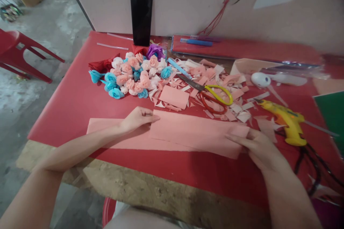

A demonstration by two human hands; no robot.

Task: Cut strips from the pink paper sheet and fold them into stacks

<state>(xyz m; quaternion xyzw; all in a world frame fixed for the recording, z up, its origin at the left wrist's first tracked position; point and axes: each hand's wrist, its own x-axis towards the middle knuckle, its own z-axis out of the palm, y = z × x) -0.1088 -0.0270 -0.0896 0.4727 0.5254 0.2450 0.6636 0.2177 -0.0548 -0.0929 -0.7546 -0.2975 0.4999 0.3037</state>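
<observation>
A strip of pink crepe paper (193, 130) stretches between my hands, over a longer pink strip (107, 132) lying on the red tabletop (67, 107). My left hand (137, 120) pinches the upper strip's left end between thumb and fingers. At its right end, my right hand (255, 146) grips the paper, thumb on top and fingers underneath. Scissors (204, 91) with one yellow and one red handle lie beyond the strip, on pink paper scraps (231, 82). Among the scraps is a small pink rectangle (174, 96).
Paper flowers (131, 73) in pink, white and blue are heaped at the back left. A black phone (141, 16) leans on the wall. To the right are a yellow glue gun (287, 121) with its cord and a white device (260, 79). A red stool (21, 50) stands at left.
</observation>
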